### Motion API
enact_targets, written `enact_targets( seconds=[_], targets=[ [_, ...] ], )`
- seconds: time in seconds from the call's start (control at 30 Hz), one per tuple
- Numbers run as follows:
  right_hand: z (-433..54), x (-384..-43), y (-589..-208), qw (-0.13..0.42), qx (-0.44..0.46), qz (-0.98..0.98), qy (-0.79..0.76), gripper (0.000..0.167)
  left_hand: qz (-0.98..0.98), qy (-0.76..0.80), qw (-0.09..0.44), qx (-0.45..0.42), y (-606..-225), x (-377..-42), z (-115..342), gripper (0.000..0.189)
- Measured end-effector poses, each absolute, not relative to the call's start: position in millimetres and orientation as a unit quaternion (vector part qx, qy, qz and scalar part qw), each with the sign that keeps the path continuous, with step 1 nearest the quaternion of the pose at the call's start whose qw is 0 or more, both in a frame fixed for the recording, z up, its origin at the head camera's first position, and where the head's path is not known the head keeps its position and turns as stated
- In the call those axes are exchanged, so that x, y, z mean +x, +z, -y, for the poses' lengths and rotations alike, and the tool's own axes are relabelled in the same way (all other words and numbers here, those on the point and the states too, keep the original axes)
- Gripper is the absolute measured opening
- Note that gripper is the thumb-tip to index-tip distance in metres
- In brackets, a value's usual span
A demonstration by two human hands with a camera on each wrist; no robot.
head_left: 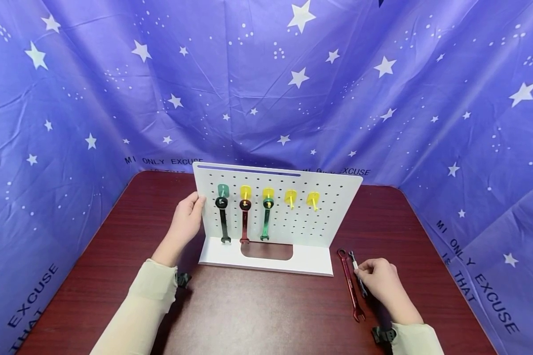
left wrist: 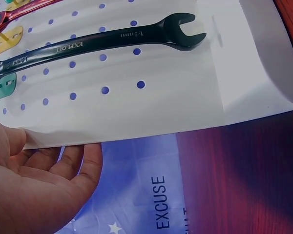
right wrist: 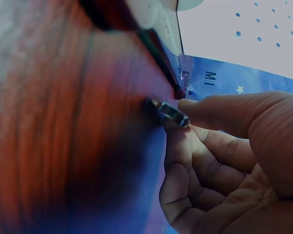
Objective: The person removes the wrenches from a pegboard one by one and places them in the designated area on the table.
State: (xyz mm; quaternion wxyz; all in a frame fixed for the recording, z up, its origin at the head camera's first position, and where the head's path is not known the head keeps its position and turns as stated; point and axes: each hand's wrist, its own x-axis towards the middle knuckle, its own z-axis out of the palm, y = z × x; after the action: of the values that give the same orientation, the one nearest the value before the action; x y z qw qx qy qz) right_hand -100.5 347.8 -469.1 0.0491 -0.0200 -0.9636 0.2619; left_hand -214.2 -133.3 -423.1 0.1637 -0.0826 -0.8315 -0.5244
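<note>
My left hand (head_left: pixel 189 217) holds the left edge of a white pegboard (head_left: pixel 311 227), thumb on the front and fingers behind it, as the left wrist view shows. Three combination wrenches hang from its hooks: a black wrench (head_left: pixel 224 224), a red wrench (head_left: pixel 245 224) and a green wrench (head_left: pixel 265 224). Right of the board, my right hand (head_left: pixel 382 281) pinches a small dark, shiny wrench (head_left: pixel 362 287) between thumb and forefinger. In the right wrist view this wrench (right wrist: pixel 173 114) appears nearly end-on. Close to its left, a longer red wrench (head_left: pixel 350 286) lies on the table.
Two yellow hooks (head_left: pixel 290 198) at the board's right side carry nothing. The board's base (head_left: pixel 266 266) has a rounded cutout and stands on the dark red wooden table (head_left: pixel 248 315). Blue star-printed cloth (head_left: pixel 266 74) hangs behind and on both sides.
</note>
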Motion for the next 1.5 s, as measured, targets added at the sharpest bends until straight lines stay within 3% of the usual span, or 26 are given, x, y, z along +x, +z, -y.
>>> enact_targets(
  seconds=[0.87,1.5],
  targets=[
    [-346.1,-98.7,-463.1,0.038,-0.045,0.969,0.239,0.020,0.833,-0.522,0.164,-0.078,-424.2,-214.9,132.5,0.023],
    [-335.8,-103.6,-462.8,0.157,-0.014,0.951,0.265,0.006,0.831,-0.525,0.165,-0.080,-421.7,-213.8,132.6,0.022]
  ],
)
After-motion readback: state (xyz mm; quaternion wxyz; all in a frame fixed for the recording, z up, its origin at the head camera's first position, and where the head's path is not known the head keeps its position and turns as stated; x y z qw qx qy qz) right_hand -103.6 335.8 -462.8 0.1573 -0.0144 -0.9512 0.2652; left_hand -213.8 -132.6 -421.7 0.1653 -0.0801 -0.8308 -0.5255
